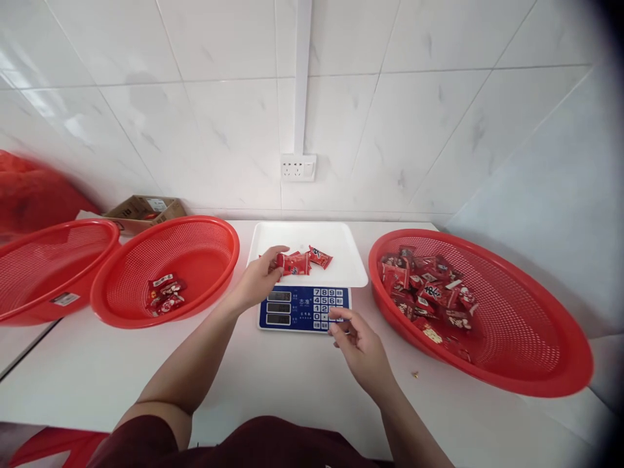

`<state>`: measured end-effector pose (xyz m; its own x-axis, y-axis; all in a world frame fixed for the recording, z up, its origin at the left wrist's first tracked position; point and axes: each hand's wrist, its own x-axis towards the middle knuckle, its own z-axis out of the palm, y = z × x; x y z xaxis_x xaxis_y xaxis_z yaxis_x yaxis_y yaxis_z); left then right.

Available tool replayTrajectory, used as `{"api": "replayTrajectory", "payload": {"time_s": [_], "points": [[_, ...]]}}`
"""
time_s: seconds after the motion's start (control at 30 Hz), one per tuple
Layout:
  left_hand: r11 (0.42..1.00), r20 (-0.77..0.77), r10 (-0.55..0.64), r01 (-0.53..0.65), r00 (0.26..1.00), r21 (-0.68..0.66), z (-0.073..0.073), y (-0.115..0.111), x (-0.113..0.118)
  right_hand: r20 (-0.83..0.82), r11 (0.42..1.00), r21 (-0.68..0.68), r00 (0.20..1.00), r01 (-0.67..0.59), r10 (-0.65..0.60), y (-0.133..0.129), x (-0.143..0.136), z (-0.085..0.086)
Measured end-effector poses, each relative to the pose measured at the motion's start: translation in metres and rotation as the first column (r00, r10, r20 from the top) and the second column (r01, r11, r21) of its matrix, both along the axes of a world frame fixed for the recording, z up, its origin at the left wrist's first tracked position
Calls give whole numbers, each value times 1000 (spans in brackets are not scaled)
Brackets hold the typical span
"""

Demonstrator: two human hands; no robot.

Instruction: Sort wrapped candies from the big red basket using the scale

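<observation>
The left hand (260,276) closes its fingers on small red foil sweet packets (297,262) on the white plastic scale tray (341,270), at twelve o'clock. The right hand (358,344), loosely curled and empty, partly hides the blue scale keypad (322,302).

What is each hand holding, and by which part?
The left hand grips red snack packets by their left ends on the scale tray; the right hand holds nothing.

Small packing or weighing station, likely a shop back room: white tiled wall (414,117) with socket (298,168), white table (273,377), digital price scale (305,307), red mesh baskets (536,364) of wrapped sweets (429,292), cardboard box (143,209).
</observation>
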<state>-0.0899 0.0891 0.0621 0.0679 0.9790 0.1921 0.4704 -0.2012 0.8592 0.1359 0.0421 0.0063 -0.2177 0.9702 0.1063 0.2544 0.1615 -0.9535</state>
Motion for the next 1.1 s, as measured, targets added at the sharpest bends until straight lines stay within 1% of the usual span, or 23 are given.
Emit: {"api": "replayTrajectory", "payload": {"time_s": [0.07,0.13,0.17,0.2,0.27,0.3,0.33,0.37,0.5,0.63,0.77,0.9,1.0,1.1], "points": [[996,-62,87,-87,994,9,-1,15,-5,50,999,11,998,-38,37,-6,-3,-6],[987,-190,159,-153,969,46,-2,28,-5,93,996,46,993,-73,69,-10,-6,-9],[981,-290,194,-177,937,82,-2,34,-4,109,994,61,991,-90,83,-12,-7,-10],[974,-401,226,-192,888,124,-3,37,-2,124,992,67,988,-106,98,-13,-7,-12],[965,-591,262,-186,763,187,-4,41,2,149,989,65,981,-135,125,-15,-6,-14],[967,-652,255,-169,714,192,-6,41,4,159,988,59,978,-145,134,-16,-5,-15],[973,-690,229,-147,686,177,-7,40,6,167,987,52,976,-150,139,-17,-4,-17],[982,-712,189,-121,677,145,-9,39,7,173,987,42,975,-152,143,-18,-2,-18],[1000,-718,12,-1,696,16,-17,38,16,179,986,-3,970,-168,166,-21,-1,-21],[995,-723,-72,102,687,-2,-19,49,25,173,970,-29,955,-240,241,-23,-3,-20],[993,-692,-94,113,716,-18,-15,65,33,204,952,-65,930,-300,307,-24,-3,-21],[994,-669,-102,104,736,-38,-15,76,42,236,944,-114,915,-309,328,-25,0,-24],[996,-669,-64,91,740,5,-17,81,45,236,947,-112,918,-301,320,-26,3,-25],[991,-672,-48,119,739,60,-18,84,43,232,950,-112,922,-291,310,-26,5,-25]]}}
